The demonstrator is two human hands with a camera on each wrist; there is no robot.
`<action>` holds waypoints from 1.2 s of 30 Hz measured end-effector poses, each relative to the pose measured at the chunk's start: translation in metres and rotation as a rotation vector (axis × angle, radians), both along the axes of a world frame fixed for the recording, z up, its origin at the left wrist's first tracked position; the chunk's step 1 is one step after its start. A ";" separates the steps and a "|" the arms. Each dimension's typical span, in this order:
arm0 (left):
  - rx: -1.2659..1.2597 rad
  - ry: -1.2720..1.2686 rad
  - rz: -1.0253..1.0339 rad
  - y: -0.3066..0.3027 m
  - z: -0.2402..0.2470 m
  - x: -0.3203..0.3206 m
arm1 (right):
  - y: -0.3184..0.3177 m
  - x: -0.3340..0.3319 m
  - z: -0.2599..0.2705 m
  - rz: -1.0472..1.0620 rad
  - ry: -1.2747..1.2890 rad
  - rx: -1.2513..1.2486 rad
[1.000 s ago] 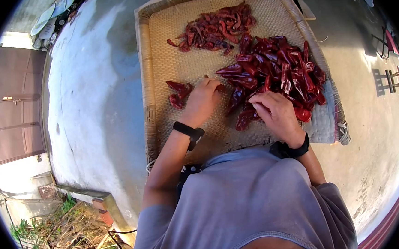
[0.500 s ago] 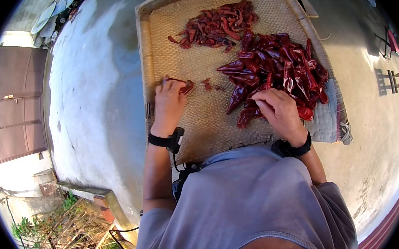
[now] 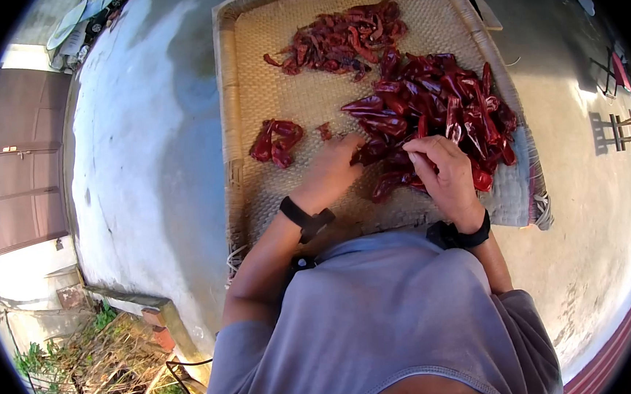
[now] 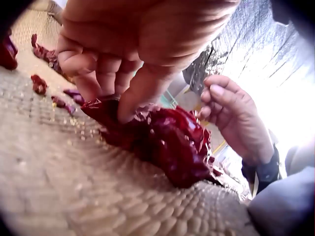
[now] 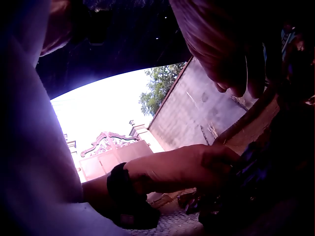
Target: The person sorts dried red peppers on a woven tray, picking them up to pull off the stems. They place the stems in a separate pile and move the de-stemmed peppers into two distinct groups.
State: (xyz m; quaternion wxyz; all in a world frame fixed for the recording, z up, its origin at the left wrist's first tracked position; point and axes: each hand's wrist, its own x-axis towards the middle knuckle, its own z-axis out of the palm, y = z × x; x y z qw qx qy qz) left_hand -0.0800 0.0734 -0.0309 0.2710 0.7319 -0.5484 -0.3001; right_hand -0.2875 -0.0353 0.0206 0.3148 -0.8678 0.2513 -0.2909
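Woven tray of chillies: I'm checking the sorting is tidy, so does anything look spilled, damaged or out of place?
No chillies lie off the woven tray. One small chilli fragment lies alone between the small pile and the big heap, and the tray's near right corner looks frayed.

1. Head view: the far rim of the pale woven straw tray (image 3: 229,93) runs out of frame at 12 o'clock, and the person's grey shirt (image 3: 383,324) hides its near rim at 6 o'clock.
2. The right hand (image 3: 446,177) curls its fingers into the heap of dark red dried chillies (image 3: 434,108); whether they hold one cannot be told.
3. Right wrist view: the heap, at 4 o'clock, is lost in shadow.
4. Left wrist view: the left hand (image 4: 142,44) is cut off at 12 o'clock.
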 end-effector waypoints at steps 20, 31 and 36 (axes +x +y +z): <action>0.082 -0.597 0.043 0.084 0.046 0.072 | -0.006 -0.002 0.001 0.004 0.012 -0.130; 0.133 -0.116 -0.131 0.022 0.051 -0.022 | -0.003 0.002 0.000 -0.070 -0.043 -0.122; 0.045 -0.019 -0.195 0.015 0.024 -0.026 | -0.003 -0.002 0.000 -0.050 0.001 -0.124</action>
